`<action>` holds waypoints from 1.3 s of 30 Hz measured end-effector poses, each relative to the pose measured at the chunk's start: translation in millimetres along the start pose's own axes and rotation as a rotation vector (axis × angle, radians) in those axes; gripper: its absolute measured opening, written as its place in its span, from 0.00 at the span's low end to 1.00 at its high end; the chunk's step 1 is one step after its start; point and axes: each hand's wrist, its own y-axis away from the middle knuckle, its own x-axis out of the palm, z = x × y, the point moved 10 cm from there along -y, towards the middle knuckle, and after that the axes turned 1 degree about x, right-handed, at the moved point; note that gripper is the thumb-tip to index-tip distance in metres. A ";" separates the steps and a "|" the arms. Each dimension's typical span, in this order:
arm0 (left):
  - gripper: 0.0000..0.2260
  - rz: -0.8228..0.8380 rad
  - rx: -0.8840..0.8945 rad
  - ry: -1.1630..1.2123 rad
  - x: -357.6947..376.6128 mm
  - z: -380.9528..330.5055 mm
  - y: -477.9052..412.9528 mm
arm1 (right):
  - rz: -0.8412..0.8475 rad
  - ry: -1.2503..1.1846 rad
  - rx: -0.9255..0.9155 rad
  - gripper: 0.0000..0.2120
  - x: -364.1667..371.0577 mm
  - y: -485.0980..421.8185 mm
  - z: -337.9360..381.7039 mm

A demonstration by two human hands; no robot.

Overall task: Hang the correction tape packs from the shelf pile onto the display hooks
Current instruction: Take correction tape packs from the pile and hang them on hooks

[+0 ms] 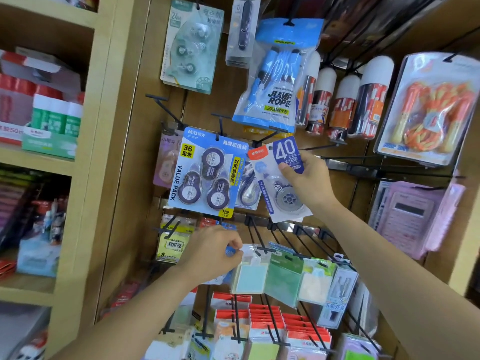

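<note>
My right hand [309, 180] pinches a white and blue correction tape pack marked 40 [280, 178], tilted, with its top by a black display hook [270, 136]. Whether the pack hangs on that hook I cannot tell. To its left a blue three-piece correction tape value pack [205, 175] hangs on a hook. Lower down, my left hand [213, 253] pinches the top of a small clear pack with a pale blue pad [250, 271] at the tip of a hook. The shelf pile is out of view.
Jump rope packs [275, 81] and tall canisters [368, 100] hang above. Bare black hooks [376, 158] jut out to the right. Sticky note packs [285, 279] fill the lower hooks. Wooden shelves [85, 162] with glue sticks stand at left. Pink calculators [410, 216] hang at right.
</note>
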 end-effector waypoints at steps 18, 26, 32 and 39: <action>0.12 0.039 -0.028 -0.010 3.7 3.6 2.0 | -0.009 0.144 0.166 0.15 31.3 -9.6 -36.5; 0.06 0.038 -0.049 -0.028 4.2 3.5 2.6 | 0.110 0.856 -0.534 0.24 67.9 40.4 -1.3; 0.08 0.044 -0.041 -0.042 3.9 4.0 2.0 | 0.320 1.092 -0.422 0.30 88.0 19.7 -36.9; 0.04 0.022 -0.043 -0.036 1.9 1.0 2.7 | 0.314 1.079 -0.495 0.32 88.0 13.8 -32.0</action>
